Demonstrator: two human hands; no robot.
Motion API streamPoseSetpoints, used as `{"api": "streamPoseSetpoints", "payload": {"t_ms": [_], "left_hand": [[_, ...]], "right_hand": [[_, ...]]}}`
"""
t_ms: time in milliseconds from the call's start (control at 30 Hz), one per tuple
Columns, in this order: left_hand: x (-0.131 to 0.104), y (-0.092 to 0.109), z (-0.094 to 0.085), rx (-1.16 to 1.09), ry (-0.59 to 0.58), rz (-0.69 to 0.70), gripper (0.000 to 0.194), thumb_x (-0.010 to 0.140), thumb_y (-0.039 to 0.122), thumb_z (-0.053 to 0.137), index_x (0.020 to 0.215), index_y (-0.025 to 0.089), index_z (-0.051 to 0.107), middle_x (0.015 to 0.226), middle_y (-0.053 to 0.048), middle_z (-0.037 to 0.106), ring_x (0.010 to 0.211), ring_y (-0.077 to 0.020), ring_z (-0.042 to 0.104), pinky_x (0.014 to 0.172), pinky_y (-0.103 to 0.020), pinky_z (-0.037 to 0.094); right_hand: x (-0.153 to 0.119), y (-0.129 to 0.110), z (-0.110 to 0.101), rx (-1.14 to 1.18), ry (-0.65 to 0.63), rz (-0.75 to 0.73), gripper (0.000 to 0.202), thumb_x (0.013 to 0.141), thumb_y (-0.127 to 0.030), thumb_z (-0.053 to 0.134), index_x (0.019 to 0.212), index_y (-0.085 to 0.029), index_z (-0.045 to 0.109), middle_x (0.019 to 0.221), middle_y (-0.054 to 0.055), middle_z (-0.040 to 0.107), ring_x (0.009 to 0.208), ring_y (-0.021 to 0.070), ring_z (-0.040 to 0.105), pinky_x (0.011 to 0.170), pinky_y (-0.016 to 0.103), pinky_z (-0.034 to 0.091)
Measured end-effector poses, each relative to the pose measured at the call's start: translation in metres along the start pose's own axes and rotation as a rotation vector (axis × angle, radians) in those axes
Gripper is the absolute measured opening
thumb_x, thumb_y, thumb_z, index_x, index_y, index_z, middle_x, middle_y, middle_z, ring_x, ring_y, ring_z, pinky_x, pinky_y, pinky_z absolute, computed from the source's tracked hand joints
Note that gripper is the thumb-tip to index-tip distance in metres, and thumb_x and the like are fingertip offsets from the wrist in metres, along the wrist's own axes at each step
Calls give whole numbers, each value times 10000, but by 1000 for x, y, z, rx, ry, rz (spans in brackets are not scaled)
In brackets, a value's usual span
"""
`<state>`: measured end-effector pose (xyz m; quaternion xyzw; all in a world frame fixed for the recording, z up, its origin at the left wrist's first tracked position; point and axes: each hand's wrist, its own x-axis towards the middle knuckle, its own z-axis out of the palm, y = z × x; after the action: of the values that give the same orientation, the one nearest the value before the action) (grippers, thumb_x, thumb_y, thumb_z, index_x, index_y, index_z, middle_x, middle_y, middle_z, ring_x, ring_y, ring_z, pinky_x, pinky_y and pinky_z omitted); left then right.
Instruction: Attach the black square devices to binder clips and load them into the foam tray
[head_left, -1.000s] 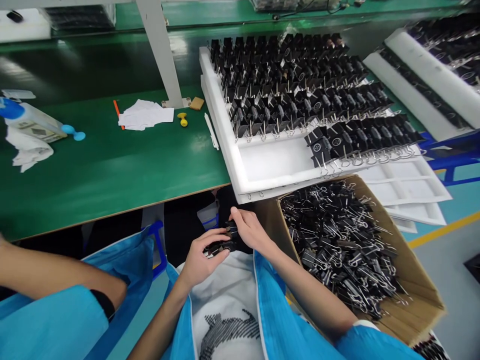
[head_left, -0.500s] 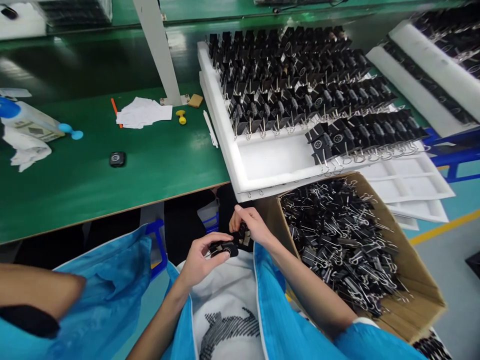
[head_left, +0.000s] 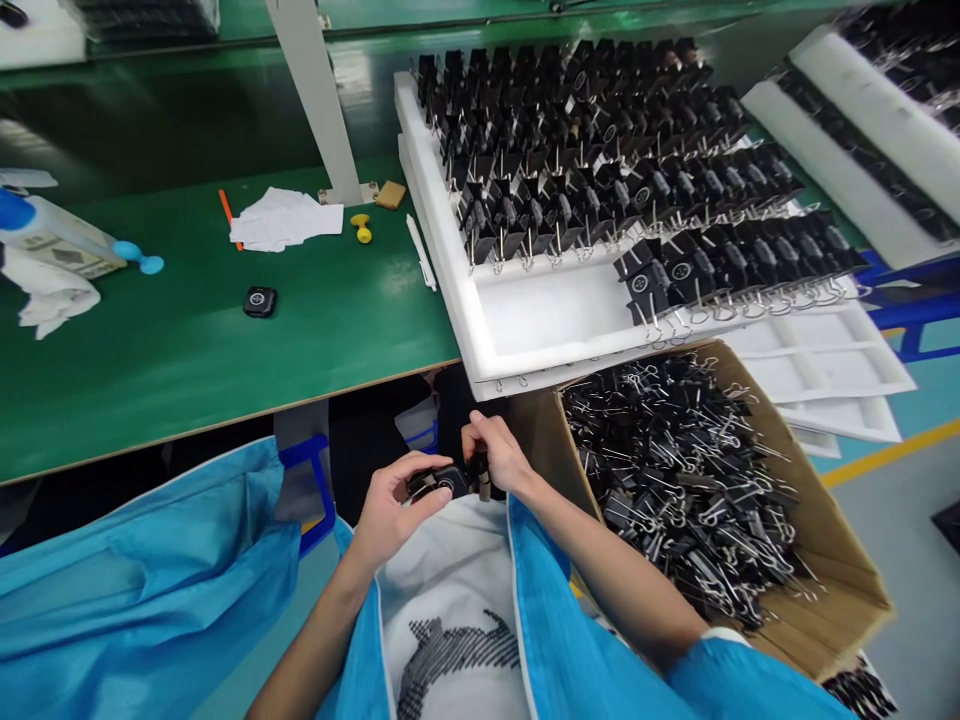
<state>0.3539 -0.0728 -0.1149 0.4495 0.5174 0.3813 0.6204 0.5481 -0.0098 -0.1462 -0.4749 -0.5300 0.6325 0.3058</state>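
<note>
Above my lap, my left hand (head_left: 394, 508) grips a small black device (head_left: 450, 482) with a round mark on its face, thumb in front and fingers behind. Black clip parts show beside the device, partly hidden by the fingers. Just to the right, my right hand (head_left: 501, 455) pinches a black binder clip (head_left: 480, 472) close to the device's right end; whether they touch is unclear. A cardboard box (head_left: 832, 560) heaped with loose black binder clips (head_left: 675, 480) stands right of my right forearm.
A white foam tray (head_left: 469, 330) holds rows of clipped black devices (head_left: 600, 190). On the green table (head_left: 150, 380) lie another black device (head_left: 259, 302), white paper (head_left: 285, 220), a yellow stamp-like piece (head_left: 361, 228), a white pen (head_left: 421, 253) and a bottle (head_left: 67, 235). A blue sleeve (head_left: 135, 570) is at left.
The device in my left hand has tilted and moved slightly up and left. The clip in my right hand has turned more upright. At left, the other person's bare arm has left view; the table device sits farther right.
</note>
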Motion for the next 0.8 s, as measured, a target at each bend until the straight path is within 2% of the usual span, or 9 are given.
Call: {"api": "streamPoseSetpoints", "payload": {"t_ms": [167, 433, 600, 800], "left_hand": [[-3, 9, 0, 246, -42, 20, 268, 891, 278, 723, 1151, 246, 781, 1026, -65, 693, 861, -172, 658, 679, -237, 492], [1, 4, 7, 400, -57, 76, 275, 893, 205, 688, 1149, 252, 780, 994, -50, 712, 849, -168, 674, 714, -258, 513], [1, 2, 6, 419, -60, 66, 284, 898, 208, 681, 1161, 253, 779, 1026, -51, 718, 894, -178, 685, 751, -266, 525], [3, 1, 5, 429, -39, 71, 264, 894, 200, 677, 1132, 247, 781, 1011, -50, 724, 872, -180, 684, 726, -268, 515]], "right_hand": [[-1, -6, 4, -277, 126, 25, 790, 1047, -668, 246, 486, -193, 535, 488, 29, 532, 523, 146, 519, 619, 288, 379], [-8, -14, 10, -737, 87, 87, 749, 1123, -471, 231, 600, -183, 683, 610, 84, 682, 647, 187, 667, 672, 281, 396], [-7, -15, 14, -868, 61, 113, 713, 1132, -400, 245, 651, -179, 722, 668, 91, 718, 715, 195, 695, 691, 280, 395], [-7, -27, 16, -916, 84, 112, 625, 1122, -381, 298, 670, -167, 672, 756, 88, 736, 726, 188, 672, 642, 296, 320]]}}
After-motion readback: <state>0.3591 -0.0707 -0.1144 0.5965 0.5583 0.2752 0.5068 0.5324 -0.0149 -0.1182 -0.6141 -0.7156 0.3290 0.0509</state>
